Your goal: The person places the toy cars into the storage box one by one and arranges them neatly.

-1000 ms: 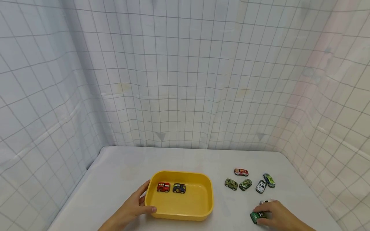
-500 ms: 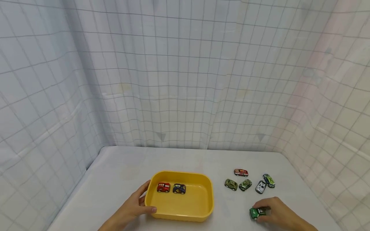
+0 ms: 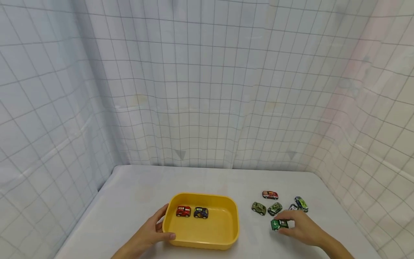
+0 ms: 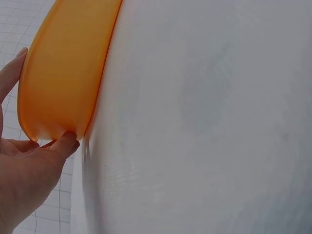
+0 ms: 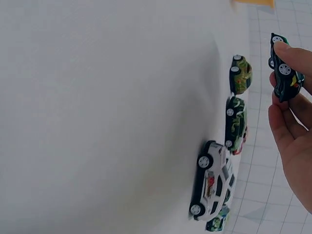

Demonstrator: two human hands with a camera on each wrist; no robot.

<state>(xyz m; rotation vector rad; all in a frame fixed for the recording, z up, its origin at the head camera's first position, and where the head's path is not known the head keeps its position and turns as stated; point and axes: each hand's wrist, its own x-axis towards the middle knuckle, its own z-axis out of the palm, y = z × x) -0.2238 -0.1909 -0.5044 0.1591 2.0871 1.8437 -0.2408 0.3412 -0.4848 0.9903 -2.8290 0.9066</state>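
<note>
A small green toy car (image 3: 279, 224) is pinched in my right hand (image 3: 284, 227) and held just above the white table, close to the loose cars. In the right wrist view the green car (image 5: 285, 68) hangs clear of the table between my fingertips (image 5: 292, 52). My left hand (image 3: 161, 225) grips the near left corner of a yellow tray (image 3: 235, 230), thumb on the front rim. The tray holds a red car (image 3: 183, 211) and a dark blue car (image 3: 201, 213). The left wrist view shows the tray's outer wall (image 4: 63, 73) and my thumb (image 4: 66, 142) against it.
Several loose cars lie right of the tray: a red-and-white one (image 3: 270, 195), an olive one (image 3: 258, 208), a camouflage one (image 3: 275, 208), a white one (image 3: 292, 207) partly behind my hand, and a green-blue one (image 3: 301, 203). Gridded curtains enclose the table on three sides.
My right hand has picked the green car up from near the table's front edge and carried it left and away from me, toward the loose cars. The left hand and tray have not moved.
</note>
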